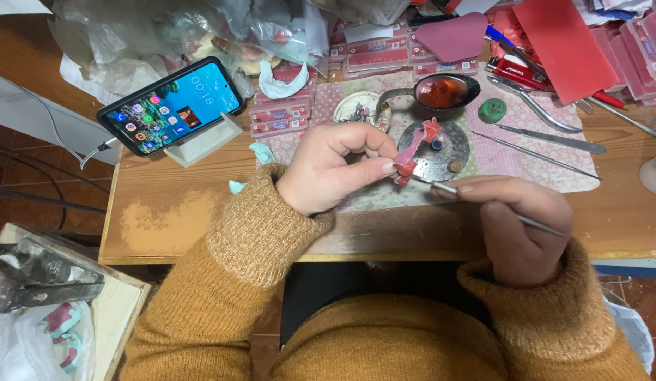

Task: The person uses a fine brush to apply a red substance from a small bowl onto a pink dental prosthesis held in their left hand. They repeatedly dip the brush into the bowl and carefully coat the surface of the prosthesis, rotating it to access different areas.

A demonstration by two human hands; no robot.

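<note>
The left hand [328, 166] pinches a small red wax piece [412, 159] between thumb and fingertips, holding it just above the bench near the middle of its front edge, over a patterned mat [497, 152]. The right hand [522, 226] closes its fingers pen-fashion around a thin metal tool [483, 204], and the tool's tip touches the lower end of the red piece. Both hands come out of mustard knitted sleeves.

Judging by the grip, the step in hand looks like shaping or smoothing the wax with the tool tip. The next move would call for a steady left pinch and light, short strokes, since the piece looks soft and thin and could bend or tear.

Just behind the piece lies a round metal disc [437, 148] on the mat, and beyond it a spoon [441, 92] holding reddish melted material. A green cap [492, 110] sits to the right of the spoon, with slim metal instruments [547, 137] lying toward the right edge. A phone [171, 106] leans on a white stand near the back left corner, and stacked red boxes [384, 53] and crumpled plastic bags [166, 28] crowd the back edge.
</note>
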